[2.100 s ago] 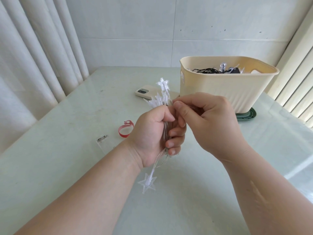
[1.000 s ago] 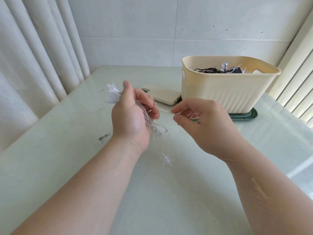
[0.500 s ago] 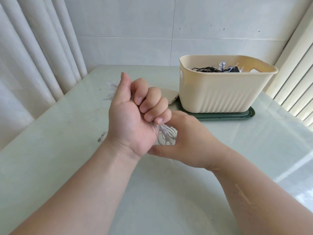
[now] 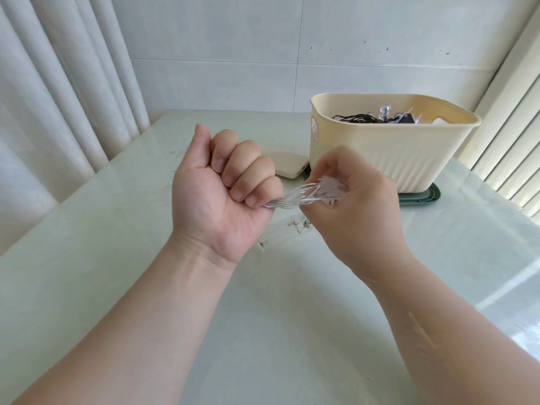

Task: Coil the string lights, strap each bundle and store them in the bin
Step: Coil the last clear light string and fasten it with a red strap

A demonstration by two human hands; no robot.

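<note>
A bundle of clear string lights [image 4: 304, 195] with white star bulbs stretches between my two hands above the table. My left hand [image 4: 222, 194] is a fist, palm toward me, gripping one end of the coiled wires. My right hand [image 4: 350, 206] grips the other end, where the star bulbs bunch up. The cream bin [image 4: 388, 159] stands at the back right, with dark string lights [image 4: 365, 118] and clear bulbs inside it.
The bin stands on a green lid [image 4: 420, 197]. A cream phone [image 4: 287, 165] lies left of the bin. A clear bag with small clips [image 4: 292, 226] lies on the pale table [image 4: 117, 258] under my hands. Curtains hang at left, blinds at right.
My right hand has moved from under my left fist out to the right, drawing the bundle into a taut strand between both hands. My view has shifted left.
</note>
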